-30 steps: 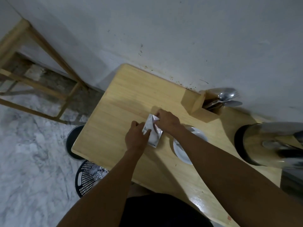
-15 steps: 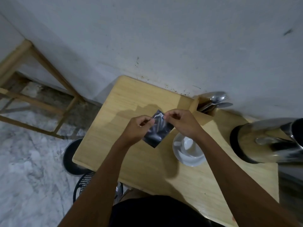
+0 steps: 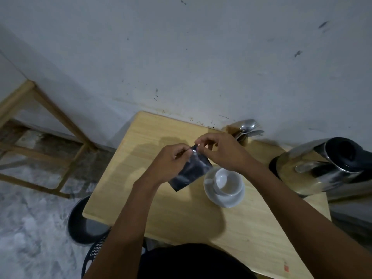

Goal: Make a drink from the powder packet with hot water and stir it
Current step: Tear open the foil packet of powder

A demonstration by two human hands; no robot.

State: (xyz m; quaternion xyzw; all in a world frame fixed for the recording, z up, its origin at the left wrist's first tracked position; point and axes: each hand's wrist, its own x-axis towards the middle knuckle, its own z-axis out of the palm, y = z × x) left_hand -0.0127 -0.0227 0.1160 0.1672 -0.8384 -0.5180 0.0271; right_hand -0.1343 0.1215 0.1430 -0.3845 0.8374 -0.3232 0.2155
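Both grips pinch the top edge of the dark shiny foil powder packet: the left hand and the right hand close together, fingers shut on it. The packet hangs above the light wooden surface, just beside the empty white ceramic cup on its white saucer.

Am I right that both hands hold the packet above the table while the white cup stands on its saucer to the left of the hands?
Not quite: the head view shows the cup on its saucer to the right of the packet, under the right hand. The left hand also pinches the packet.
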